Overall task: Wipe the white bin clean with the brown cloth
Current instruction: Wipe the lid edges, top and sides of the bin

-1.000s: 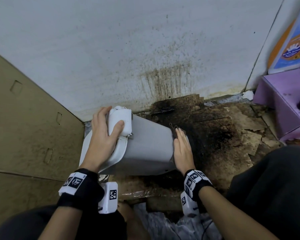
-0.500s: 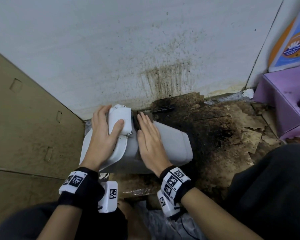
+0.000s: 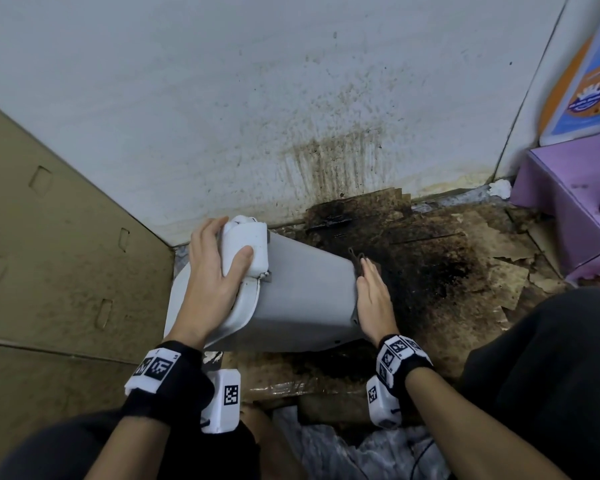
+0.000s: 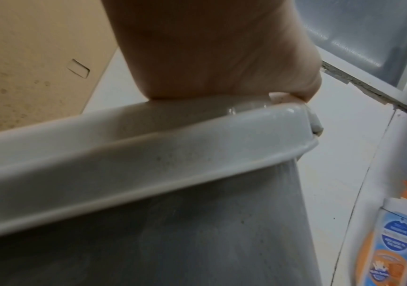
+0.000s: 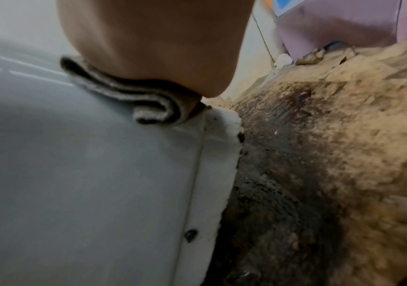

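The white bin (image 3: 302, 299) lies on its side on the dirty floor, lid end to the left, base to the right. My left hand (image 3: 215, 282) grips the lid's raised hinge block (image 3: 245, 247), thumb on top, palm on the lid rim (image 4: 148, 154). My right hand (image 3: 373, 299) lies flat with straight fingers at the bin's base edge, pressing the folded brown cloth (image 5: 129, 96) against the bin wall (image 5: 87, 164). In the head view only a dark corner of the cloth (image 3: 359, 259) shows beyond the fingertips. Dark specks dot the base rim (image 5: 224, 154).
A stained white wall (image 3: 291, 116) rises right behind the bin. A cardboard panel (image 3: 49, 254) stands at the left. The floor (image 3: 447, 271) right of the bin is black with grime and torn cardboard. A purple stool (image 3: 568, 202) sits far right. My knees flank the bin.
My right hand with the cloth slid from the lid end of the bin back to the base end on the right. The left hand kept its hold on the hinge block.
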`<state>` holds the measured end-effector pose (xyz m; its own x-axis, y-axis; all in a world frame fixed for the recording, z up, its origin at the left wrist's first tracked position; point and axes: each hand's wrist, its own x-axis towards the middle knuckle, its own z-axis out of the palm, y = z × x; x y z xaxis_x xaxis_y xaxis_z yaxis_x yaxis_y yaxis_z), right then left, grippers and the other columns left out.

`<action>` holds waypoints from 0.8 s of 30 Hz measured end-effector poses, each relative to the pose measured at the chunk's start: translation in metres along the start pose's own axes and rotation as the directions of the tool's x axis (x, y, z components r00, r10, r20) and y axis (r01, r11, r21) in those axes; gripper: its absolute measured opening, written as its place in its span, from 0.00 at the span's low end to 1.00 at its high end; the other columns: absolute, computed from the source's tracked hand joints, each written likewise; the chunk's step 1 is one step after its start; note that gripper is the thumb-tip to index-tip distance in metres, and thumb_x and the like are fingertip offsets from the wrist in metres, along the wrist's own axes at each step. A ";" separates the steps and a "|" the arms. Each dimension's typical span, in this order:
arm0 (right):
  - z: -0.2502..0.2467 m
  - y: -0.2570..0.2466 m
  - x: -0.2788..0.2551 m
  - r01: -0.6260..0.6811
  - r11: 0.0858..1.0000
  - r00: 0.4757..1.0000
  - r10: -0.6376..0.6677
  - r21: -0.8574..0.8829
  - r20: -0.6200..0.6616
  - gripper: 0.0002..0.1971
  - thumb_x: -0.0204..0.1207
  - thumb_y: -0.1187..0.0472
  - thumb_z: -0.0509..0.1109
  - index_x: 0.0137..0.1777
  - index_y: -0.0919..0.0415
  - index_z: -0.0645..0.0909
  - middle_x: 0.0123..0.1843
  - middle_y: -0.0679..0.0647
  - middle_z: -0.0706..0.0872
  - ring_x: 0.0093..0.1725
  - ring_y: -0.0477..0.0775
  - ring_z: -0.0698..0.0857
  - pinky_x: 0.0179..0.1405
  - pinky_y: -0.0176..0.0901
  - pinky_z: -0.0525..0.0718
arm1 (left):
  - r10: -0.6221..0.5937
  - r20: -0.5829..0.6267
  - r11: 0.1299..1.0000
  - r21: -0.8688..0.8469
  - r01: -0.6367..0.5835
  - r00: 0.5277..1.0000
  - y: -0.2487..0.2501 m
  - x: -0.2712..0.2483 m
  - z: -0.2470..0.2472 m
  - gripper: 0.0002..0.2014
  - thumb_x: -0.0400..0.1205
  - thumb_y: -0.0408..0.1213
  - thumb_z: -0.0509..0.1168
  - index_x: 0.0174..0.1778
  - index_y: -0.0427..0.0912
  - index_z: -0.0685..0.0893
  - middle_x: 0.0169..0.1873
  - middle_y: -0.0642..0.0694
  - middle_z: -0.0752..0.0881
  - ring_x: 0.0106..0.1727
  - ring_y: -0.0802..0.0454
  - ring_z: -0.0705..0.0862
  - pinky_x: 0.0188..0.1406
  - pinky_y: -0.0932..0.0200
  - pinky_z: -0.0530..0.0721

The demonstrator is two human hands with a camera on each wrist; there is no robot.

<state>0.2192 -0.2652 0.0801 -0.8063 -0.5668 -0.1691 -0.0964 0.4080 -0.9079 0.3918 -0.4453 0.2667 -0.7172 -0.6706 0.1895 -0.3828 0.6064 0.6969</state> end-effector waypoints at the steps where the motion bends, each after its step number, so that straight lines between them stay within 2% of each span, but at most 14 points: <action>1: 0.001 -0.003 0.000 -0.010 1.000 1.000 0.010 -0.017 -0.013 0.25 0.92 0.59 0.50 0.89 0.57 0.60 0.91 0.50 0.60 0.90 0.46 0.55 0.89 0.42 0.48 | 0.001 0.003 1.000 0.006 -0.001 1.000 0.000 0.000 0.000 0.39 0.83 0.65 0.55 0.86 0.43 0.65 0.78 0.52 0.66 0.82 0.58 0.64 0.84 0.55 0.62; 3: 0.004 -0.012 -0.001 -0.033 0.998 0.999 0.032 -0.050 -0.032 0.26 0.92 0.58 0.49 0.89 0.58 0.59 0.91 0.51 0.59 0.90 0.47 0.55 0.88 0.41 0.45 | 0.003 0.005 1.000 0.013 -0.003 1.000 0.001 0.000 0.001 0.40 0.83 0.65 0.54 0.86 0.42 0.65 0.79 0.50 0.66 0.82 0.58 0.63 0.83 0.56 0.61; 5: 0.009 -0.030 -0.006 0.000 0.998 1.000 -0.002 -0.065 -0.029 0.28 0.91 0.56 0.47 0.90 0.59 0.58 0.91 0.52 0.58 0.90 0.47 0.54 0.88 0.40 0.43 | -0.001 0.002 1.000 0.009 0.001 1.000 0.002 0.002 0.002 0.40 0.83 0.65 0.55 0.85 0.42 0.65 0.77 0.51 0.66 0.81 0.57 0.63 0.83 0.56 0.61; 8: 0.022 -0.080 -0.023 0.155 0.988 0.988 -0.155 -0.006 -0.002 0.31 0.87 0.50 0.44 0.90 0.56 0.58 0.91 0.47 0.57 0.90 0.43 0.53 0.90 0.45 0.47 | -0.001 -0.003 1.000 0.007 0.001 1.000 0.002 0.005 0.005 0.40 0.82 0.65 0.55 0.85 0.42 0.66 0.76 0.52 0.66 0.82 0.53 0.64 0.85 0.52 0.62; 10: 0.033 -0.113 -0.034 0.279 0.959 0.960 -0.280 0.038 0.022 0.30 0.88 0.50 0.44 0.90 0.54 0.58 0.90 0.43 0.57 0.89 0.39 0.52 0.89 0.39 0.45 | 0.002 -0.003 1.000 0.018 -0.002 1.000 0.002 0.005 0.005 0.39 0.83 0.64 0.55 0.85 0.42 0.66 0.78 0.49 0.67 0.83 0.51 0.65 0.86 0.47 0.63; 12: 0.041 -0.133 -0.040 0.378 0.924 0.924 -0.380 0.059 0.030 0.30 0.88 0.49 0.44 0.89 0.55 0.60 0.89 0.44 0.59 0.89 0.39 0.53 0.88 0.35 0.45 | 0.001 -0.005 1.000 0.023 -0.001 1.000 0.003 0.003 0.004 0.40 0.83 0.64 0.55 0.85 0.41 0.65 0.79 0.48 0.67 0.84 0.50 0.65 0.86 0.44 0.64; 17: 0.033 -0.113 -0.034 0.495 0.869 0.866 -0.495 0.022 0.070 0.27 0.92 0.55 0.47 0.89 0.56 0.60 0.91 0.48 0.60 0.89 0.40 0.55 0.88 0.40 0.51 | 0.003 -0.005 1.000 0.015 -0.003 1.000 0.002 0.001 0.004 0.40 0.83 0.64 0.56 0.85 0.42 0.66 0.77 0.51 0.67 0.83 0.51 0.65 0.86 0.45 0.64; 19: 0.025 -0.091 -0.028 0.470 0.883 0.880 -0.468 0.003 0.081 0.26 0.93 0.57 0.49 0.90 0.55 0.58 0.91 0.47 0.59 0.89 0.39 0.54 0.88 0.39 0.51 | 0.004 -0.006 1.000 0.016 -0.004 1.000 0.001 0.000 0.004 0.39 0.83 0.64 0.56 0.85 0.42 0.66 0.78 0.50 0.67 0.83 0.51 0.66 0.86 0.46 0.65; 21: 0.015 -0.061 -0.020 0.377 0.926 0.924 -0.375 -0.015 0.069 0.25 0.93 0.57 0.48 0.90 0.55 0.58 0.90 0.43 0.57 0.89 0.37 0.53 0.88 0.37 0.50 | 0.005 -0.013 1.000 0.007 -0.005 1.000 0.001 0.000 0.004 0.39 0.83 0.65 0.56 0.86 0.43 0.66 0.78 0.50 0.67 0.83 0.53 0.65 0.85 0.49 0.65; 24: 0.000 -0.009 -0.008 0.171 0.984 0.985 -0.171 -0.046 0.015 0.28 0.91 0.54 0.46 0.89 0.59 0.59 0.90 0.48 0.59 0.90 0.46 0.55 0.87 0.34 0.47 | 0.001 -0.008 1.000 0.007 -0.001 1.000 0.003 0.000 0.004 0.39 0.83 0.65 0.56 0.86 0.44 0.66 0.78 0.53 0.66 0.82 0.57 0.64 0.82 0.57 0.63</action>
<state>0.2263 -0.2646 0.0891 -0.7689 -0.6391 -0.0177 -0.2596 0.3374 -0.9049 0.3884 -0.4416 0.2662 -0.7125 -0.6738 0.1958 -0.3866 0.6099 0.6918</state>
